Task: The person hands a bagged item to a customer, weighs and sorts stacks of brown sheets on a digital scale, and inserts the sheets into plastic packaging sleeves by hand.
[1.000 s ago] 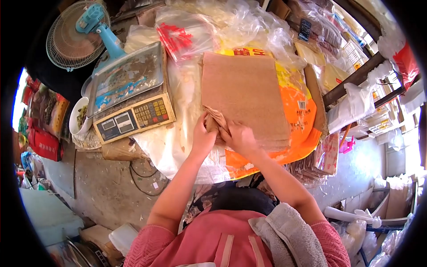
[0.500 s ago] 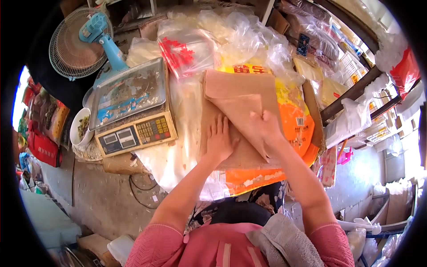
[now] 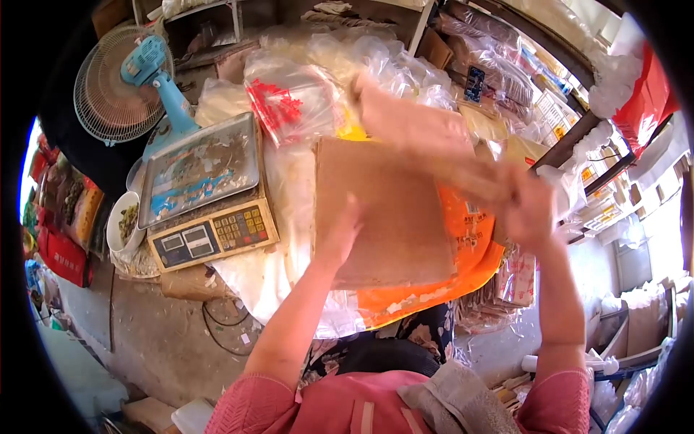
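A brown paper sheet (image 3: 419,123), smeared by motion, is lifted and swung to the right. My right hand (image 3: 530,210) is closed on its right end, beyond the orange-and-yellow plastic sheet (image 3: 423,295). Under it, a flat brown cardboard-like sheet or stack (image 3: 383,217) lies on the table; I cannot tell how many layers it has. My left hand (image 3: 341,235) is over the left part of that stack, fingers stretched out and holding nothing. Whether it touches the surface is unclear.
A digital scale (image 3: 210,235) with a metal tray stands on the left, beside a white bowl (image 3: 116,230) of green food and a blue fan (image 3: 148,69). Clear plastic bags (image 3: 296,94) pile up behind. A phone (image 3: 473,83) rests near the right shelf.
My right hand has moved right and lifted the brown paper sheet off the stack, showing the brown surface beneath. My left hand has risen from lying flat on the paper.
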Action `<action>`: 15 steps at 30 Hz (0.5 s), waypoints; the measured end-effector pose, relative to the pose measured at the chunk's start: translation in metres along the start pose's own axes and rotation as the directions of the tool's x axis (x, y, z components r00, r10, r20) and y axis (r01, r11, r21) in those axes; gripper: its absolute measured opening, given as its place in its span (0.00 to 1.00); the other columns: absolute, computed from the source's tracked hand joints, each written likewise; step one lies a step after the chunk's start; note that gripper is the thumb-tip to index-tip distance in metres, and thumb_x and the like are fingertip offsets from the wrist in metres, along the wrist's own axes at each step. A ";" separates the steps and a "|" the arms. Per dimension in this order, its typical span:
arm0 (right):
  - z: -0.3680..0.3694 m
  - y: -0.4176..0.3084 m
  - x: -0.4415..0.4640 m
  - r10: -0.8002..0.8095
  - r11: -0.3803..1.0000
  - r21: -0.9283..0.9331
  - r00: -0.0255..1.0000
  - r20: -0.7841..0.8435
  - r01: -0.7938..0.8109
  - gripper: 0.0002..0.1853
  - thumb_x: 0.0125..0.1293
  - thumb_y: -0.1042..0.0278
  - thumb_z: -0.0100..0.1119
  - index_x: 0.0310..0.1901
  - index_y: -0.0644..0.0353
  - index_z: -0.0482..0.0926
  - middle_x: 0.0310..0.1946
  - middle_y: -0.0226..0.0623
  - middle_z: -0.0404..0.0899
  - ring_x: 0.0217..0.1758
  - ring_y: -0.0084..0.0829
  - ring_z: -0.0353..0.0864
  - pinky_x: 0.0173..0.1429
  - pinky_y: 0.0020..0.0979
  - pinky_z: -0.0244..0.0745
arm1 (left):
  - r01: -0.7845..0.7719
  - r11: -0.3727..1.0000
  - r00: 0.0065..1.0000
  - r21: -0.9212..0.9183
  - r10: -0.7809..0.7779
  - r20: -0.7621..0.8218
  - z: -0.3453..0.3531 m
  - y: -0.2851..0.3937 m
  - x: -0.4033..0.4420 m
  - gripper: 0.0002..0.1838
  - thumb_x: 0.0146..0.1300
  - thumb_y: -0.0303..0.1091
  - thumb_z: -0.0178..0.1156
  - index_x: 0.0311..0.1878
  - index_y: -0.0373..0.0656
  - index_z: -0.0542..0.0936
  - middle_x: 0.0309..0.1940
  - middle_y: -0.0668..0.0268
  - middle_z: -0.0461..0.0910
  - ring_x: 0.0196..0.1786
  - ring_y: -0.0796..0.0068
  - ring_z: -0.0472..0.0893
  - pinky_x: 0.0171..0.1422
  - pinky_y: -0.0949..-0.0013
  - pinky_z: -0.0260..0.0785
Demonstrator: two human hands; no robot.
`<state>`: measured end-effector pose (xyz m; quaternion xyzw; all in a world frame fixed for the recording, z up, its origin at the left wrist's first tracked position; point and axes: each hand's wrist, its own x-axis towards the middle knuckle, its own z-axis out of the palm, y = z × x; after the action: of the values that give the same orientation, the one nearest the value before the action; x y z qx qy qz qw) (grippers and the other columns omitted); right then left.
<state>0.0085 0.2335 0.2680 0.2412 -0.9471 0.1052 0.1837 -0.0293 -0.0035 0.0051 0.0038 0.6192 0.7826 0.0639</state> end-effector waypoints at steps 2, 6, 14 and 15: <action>0.014 -0.012 -0.036 -0.286 0.956 0.108 0.951 0.118 0.274 0.19 0.46 0.77 0.57 0.44 0.57 0.75 0.24 0.45 0.77 0.28 0.48 0.78 0.31 0.37 0.72 | 0.165 0.521 0.986 -0.837 -0.109 0.126 0.003 0.059 -0.013 0.34 0.66 0.58 0.42 0.66 0.43 0.62 0.65 0.51 0.61 0.67 0.51 0.62 0.68 0.49 0.56; 0.033 -0.027 -0.056 -0.217 0.947 0.287 0.942 0.256 0.141 0.17 0.50 0.71 0.61 0.43 0.61 0.75 0.27 0.48 0.77 0.32 0.50 0.79 0.35 0.42 0.73 | 0.270 0.860 0.942 -0.433 -0.328 -0.064 -0.022 0.018 0.012 0.20 0.47 0.25 0.61 0.46 0.30 0.75 0.40 0.54 0.79 0.40 0.62 0.81 0.46 0.59 0.75; 0.014 -0.081 0.022 -0.403 0.800 0.382 0.886 -0.232 0.463 0.20 0.49 0.81 0.56 0.47 0.58 0.77 0.33 0.44 0.81 0.37 0.47 0.81 0.41 0.35 0.75 | -0.422 0.878 0.853 -0.227 0.299 -0.428 -0.094 0.185 -0.051 0.23 0.40 0.16 0.59 0.46 0.35 0.76 0.36 0.62 0.80 0.36 0.66 0.81 0.42 0.64 0.76; 0.026 -0.090 0.037 -0.432 0.773 0.374 0.857 -0.281 0.512 0.21 0.49 0.82 0.54 0.47 0.57 0.77 0.35 0.43 0.81 0.40 0.47 0.81 0.43 0.35 0.75 | -0.525 0.832 0.782 -0.180 0.388 -0.488 -0.110 0.201 -0.066 0.25 0.41 0.15 0.58 0.49 0.34 0.74 0.40 0.61 0.79 0.40 0.64 0.81 0.48 0.63 0.76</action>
<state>0.0158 0.1331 0.2692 0.4960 -0.7870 0.2857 0.2300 0.0074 -0.1622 0.1792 -0.0278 0.4685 0.8412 -0.2686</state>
